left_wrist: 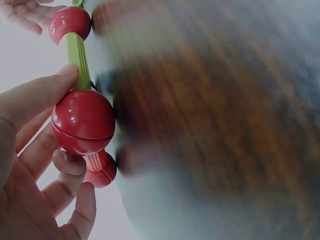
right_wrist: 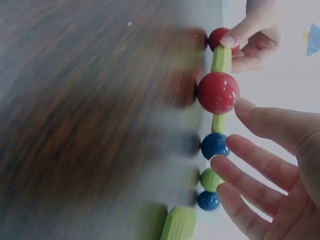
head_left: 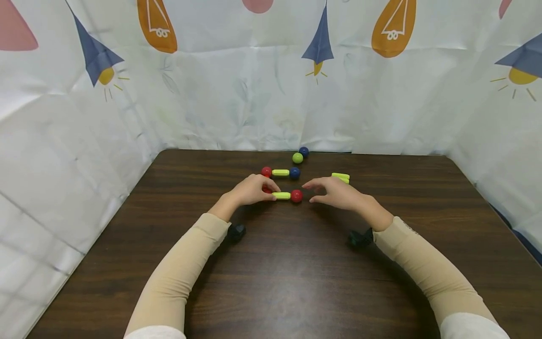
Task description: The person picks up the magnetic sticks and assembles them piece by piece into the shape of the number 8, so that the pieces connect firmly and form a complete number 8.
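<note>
My left hand [head_left: 253,189] holds the near-left corner of a ball-and-rod frame. Its thumb lies on a yellow-green rod [left_wrist: 79,60] beside a red ball [left_wrist: 84,120], with fingers curled behind. That rod ends in another red ball [head_left: 296,196] on the right. A short red rod [left_wrist: 95,161] runs from the held corner to a far red ball [head_left: 266,172]. From there a second yellow-green rod [head_left: 280,173] leads to a blue ball [head_left: 294,173]. My right hand [head_left: 336,192] hovers beside the near-right red ball, fingers loosely spread, nothing in its grasp.
A loose green ball [head_left: 298,158] and a dark blue ball [head_left: 304,151] sit together near the far edge of the brown table [head_left: 288,282]. Spare yellow-green rods [head_left: 340,176] lie just behind the right hand. A patterned white curtain [head_left: 254,94] hangs around the table.
</note>
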`<action>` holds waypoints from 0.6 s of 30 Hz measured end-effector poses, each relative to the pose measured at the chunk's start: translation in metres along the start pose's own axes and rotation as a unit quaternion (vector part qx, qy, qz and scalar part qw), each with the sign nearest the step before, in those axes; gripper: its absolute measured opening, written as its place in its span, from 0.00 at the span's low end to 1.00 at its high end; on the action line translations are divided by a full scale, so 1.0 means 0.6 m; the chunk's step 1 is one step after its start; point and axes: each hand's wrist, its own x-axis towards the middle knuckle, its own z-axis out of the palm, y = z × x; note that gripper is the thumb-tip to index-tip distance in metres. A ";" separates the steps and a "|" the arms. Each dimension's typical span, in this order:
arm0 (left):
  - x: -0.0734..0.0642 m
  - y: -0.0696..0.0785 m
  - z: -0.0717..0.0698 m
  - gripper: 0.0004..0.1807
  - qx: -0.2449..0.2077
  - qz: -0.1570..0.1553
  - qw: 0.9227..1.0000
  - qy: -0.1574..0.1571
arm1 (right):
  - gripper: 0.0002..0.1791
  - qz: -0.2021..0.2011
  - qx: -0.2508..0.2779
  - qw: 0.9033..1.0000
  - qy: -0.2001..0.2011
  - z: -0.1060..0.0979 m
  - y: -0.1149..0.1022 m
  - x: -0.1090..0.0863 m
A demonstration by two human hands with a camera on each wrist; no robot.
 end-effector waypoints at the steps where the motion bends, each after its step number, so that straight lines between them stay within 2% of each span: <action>1: 0.000 0.000 0.000 0.10 -0.002 0.000 1.000 0.000 | 0.24 -0.002 0.000 1.000 0.002 -0.001 0.002 -0.004; 8: 0.000 0.000 0.001 0.11 -0.010 -0.005 1.000 -0.001 | 0.22 -0.014 0.014 0.999 0.040 -0.013 0.018 -0.032; 12: 0.002 0.000 0.001 0.10 -0.010 -0.004 1.000 -0.001 | 0.22 -0.015 0.003 0.998 0.061 -0.018 0.032 -0.043; 18: 0.003 0.000 0.002 0.10 -0.009 -0.001 1.000 -0.003 | 0.20 0.008 -0.010 0.998 0.067 -0.022 0.048 -0.056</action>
